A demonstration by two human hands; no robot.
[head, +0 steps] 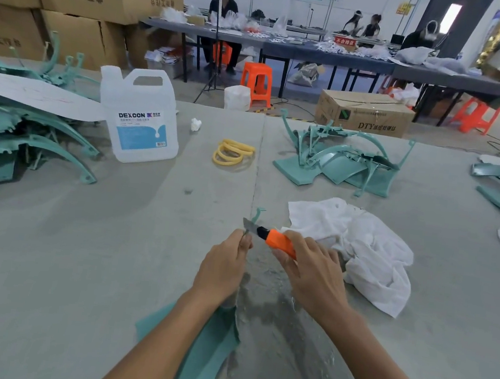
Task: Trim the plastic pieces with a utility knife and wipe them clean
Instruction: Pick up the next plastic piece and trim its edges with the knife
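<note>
As the plastic piece's stem (257, 215) is pinched in the left hand (223, 267), the utility knife (280, 242) — gripped by the right hand (310, 274) — is aimed leftward at it.

Quantities on the surface (47, 259): one knife (280, 242), one jug (139, 120), one cloth (360, 248), one paper wad (196, 124), one piece (216, 341) at front, three piles (332, 164) of pieces; yellow bands (233, 153), count unclear

a teal plastic piece (211, 350) lies at the surface's (95, 249) near edge, its thin stem (257, 216) upright. the orange utility knife (281, 243), blade out, meets that stem. a crumpled white cloth (369, 252) lies just right. other teal pieces (332, 164) are heaped beyond.
</note>
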